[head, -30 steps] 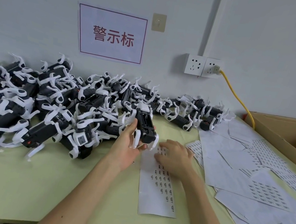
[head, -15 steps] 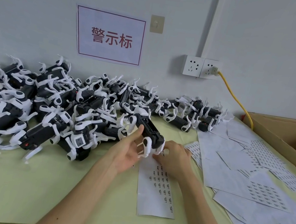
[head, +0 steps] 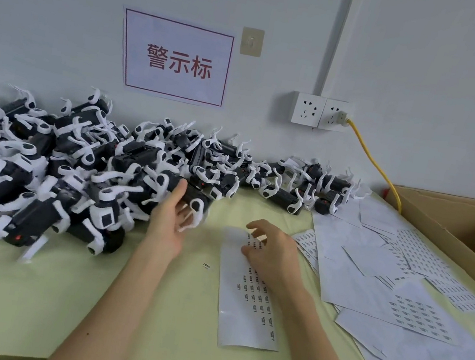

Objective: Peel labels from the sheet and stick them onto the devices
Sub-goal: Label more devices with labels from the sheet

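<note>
The left hand (head: 168, 225) is gripping a device (head: 195, 199) at the near right edge of the pile (head: 61, 167). The right hand (head: 272, 255) is curling its fingers (head: 254, 224) over the label sheet (head: 250, 306) on the bench (head: 56, 291), likely peeling; whether they are pinching anything is unclear. Next: lifting one off cleanly and pressing it onto the device.

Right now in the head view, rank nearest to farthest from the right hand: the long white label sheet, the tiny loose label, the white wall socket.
1. Long white label sheet: under the right hand.
2. Tiny loose label: just to its left.
3. White wall socket: on the back wall.
</note>
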